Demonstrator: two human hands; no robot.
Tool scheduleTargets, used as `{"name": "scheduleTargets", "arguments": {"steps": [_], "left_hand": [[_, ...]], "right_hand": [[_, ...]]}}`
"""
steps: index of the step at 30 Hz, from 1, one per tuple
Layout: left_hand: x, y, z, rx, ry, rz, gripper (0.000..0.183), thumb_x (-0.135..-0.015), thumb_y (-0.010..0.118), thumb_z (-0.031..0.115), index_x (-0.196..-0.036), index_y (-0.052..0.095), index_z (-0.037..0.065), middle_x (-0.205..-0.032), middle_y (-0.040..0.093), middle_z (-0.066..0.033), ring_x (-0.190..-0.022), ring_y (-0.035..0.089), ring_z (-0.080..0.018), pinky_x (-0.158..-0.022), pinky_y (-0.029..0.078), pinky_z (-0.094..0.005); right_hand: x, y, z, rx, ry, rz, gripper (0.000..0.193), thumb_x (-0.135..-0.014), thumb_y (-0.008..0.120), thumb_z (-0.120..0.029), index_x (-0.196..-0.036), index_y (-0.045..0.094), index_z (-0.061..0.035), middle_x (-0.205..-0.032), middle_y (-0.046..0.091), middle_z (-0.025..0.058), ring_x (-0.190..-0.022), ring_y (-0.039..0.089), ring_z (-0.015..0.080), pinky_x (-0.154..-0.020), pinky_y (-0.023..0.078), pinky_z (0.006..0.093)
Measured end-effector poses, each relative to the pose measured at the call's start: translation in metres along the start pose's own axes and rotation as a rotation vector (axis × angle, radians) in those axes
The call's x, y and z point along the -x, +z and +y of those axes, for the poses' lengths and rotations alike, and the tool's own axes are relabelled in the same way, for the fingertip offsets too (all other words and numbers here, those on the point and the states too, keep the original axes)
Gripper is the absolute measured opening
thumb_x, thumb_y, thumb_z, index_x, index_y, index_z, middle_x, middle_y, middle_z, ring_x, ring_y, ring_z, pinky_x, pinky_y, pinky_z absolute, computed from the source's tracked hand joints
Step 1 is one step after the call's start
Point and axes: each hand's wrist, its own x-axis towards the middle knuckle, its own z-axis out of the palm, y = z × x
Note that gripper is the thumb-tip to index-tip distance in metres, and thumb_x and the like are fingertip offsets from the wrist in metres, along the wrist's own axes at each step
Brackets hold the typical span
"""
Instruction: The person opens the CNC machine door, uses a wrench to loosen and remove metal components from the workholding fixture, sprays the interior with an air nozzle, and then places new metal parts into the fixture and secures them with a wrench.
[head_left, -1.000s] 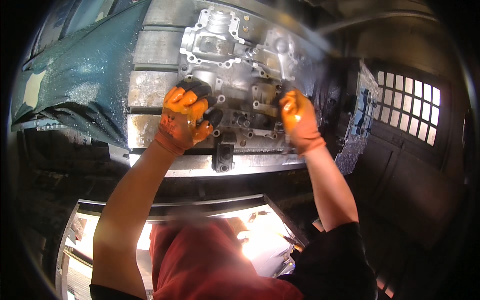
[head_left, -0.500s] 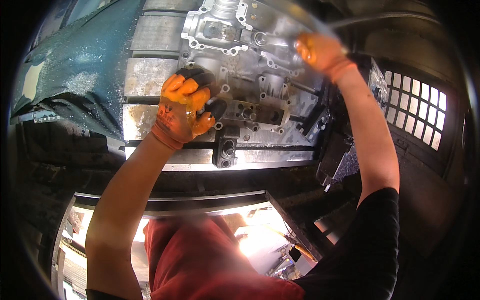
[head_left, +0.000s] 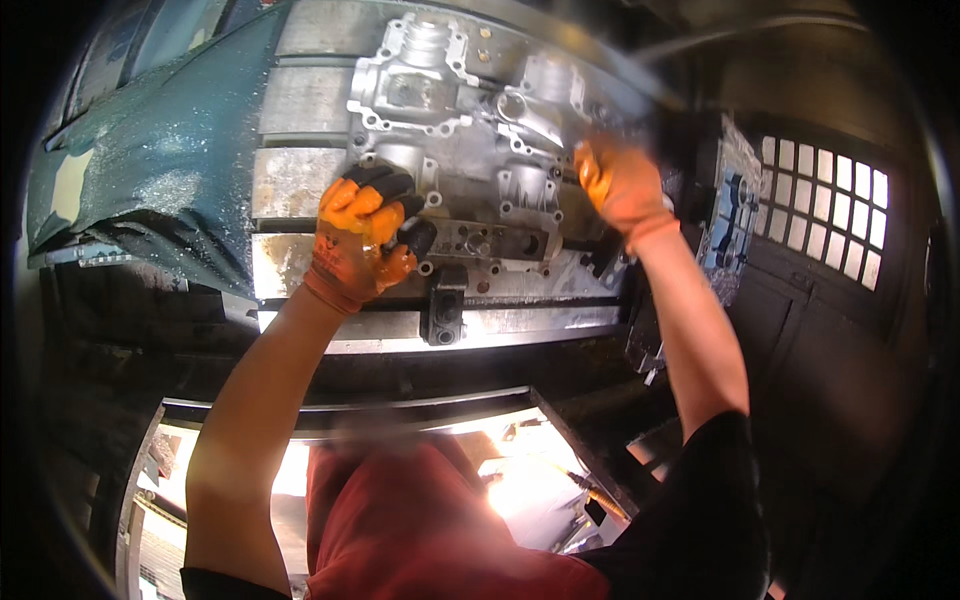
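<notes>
My left hand (head_left: 362,225), in an orange glove with black fingertips, is closed at the left end of a flat metal bar (head_left: 505,242). Its thumb covers that end, and whatever lies inside the fingers is hidden. Farther right, my right hand (head_left: 618,185), also gloved in orange, is closed around a wrench (head_left: 535,122). The wrench's ring end sits over the silver cast-metal parts, while the glove hides its other end. A pale casting (head_left: 408,92) with a flanged, bolt-holed rim lies above my left hand. Below the bar stands a black clamp block (head_left: 446,308).
A slotted metal bed (head_left: 300,95) carries the castings. Blue-green sheeting (head_left: 170,150), speckled with chips, drapes at the left. Dark machinery and a blue-faced block (head_left: 735,215) stand at the right, before a grid window (head_left: 825,205). A metal-framed opening (head_left: 350,410) lies near my body.
My right hand has swung toward me and left, turning the wrench handle downward about its ring end. The whole view has shifted slightly. My left hand keeps its place against the bar.
</notes>
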Motion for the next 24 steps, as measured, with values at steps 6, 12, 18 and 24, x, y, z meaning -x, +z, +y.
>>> {"name": "scheduleTargets", "arguments": {"steps": [6, 12, 18, 24], "left_hand": [[0.000, -0.004, 0.001, -0.005, -0.044, -0.004, 0.026, -0.067, 0.071, 0.022, -0.087, 0.072, 0.005, -0.102, 0.066, -0.0122, -0.100, 0.061, -0.0332, -0.088, 0.047, -0.0447], [0.005, -0.005, 0.004, -0.051, -0.045, -0.007, 0.024, -0.066, 0.071, 0.024, -0.081, 0.068, 0.006, -0.098, 0.064, -0.0122, -0.096, 0.060, -0.0349, -0.085, 0.047, -0.0432], [0.007, 0.002, -0.003, -0.047, -0.026, 0.008, 0.025, -0.066, 0.071, 0.025, -0.083, 0.069, 0.007, -0.096, 0.065, -0.0132, -0.092, 0.061, -0.0343, -0.083, 0.047, -0.0432], [0.003, -0.004, 0.006, -0.098, -0.032, -0.072, 0.023, -0.071, 0.071, 0.023, -0.087, 0.070, 0.006, -0.101, 0.066, -0.0133, -0.094, 0.062, -0.0339, -0.084, 0.047, -0.0428]], "right_hand": [[-0.050, -0.023, 0.001, 0.140, -0.225, -0.114, 0.033, -0.091, 0.054, -0.042, -0.089, 0.073, -0.0150, -0.085, 0.071, 0.0083, -0.080, 0.067, 0.0323, -0.069, 0.053, 0.0407], [-0.012, 0.023, -0.023, 0.040, 0.018, 0.079, 0.032, -0.093, 0.052, -0.038, -0.092, 0.073, -0.0129, -0.088, 0.072, 0.0072, -0.082, 0.067, 0.0309, -0.072, 0.053, 0.0393], [0.015, 0.040, -0.069, -0.010, 0.224, 0.059, 0.039, -0.096, 0.047, -0.039, -0.100, 0.072, -0.0091, -0.089, 0.070, 0.0202, -0.085, 0.067, 0.0391, -0.076, 0.053, 0.0464], [0.036, 0.032, -0.079, -0.234, 0.234, 0.088, 0.027, -0.093, 0.051, -0.028, -0.100, 0.068, -0.0073, -0.093, 0.068, 0.0210, -0.088, 0.066, 0.0375, -0.076, 0.051, 0.0434]]}}
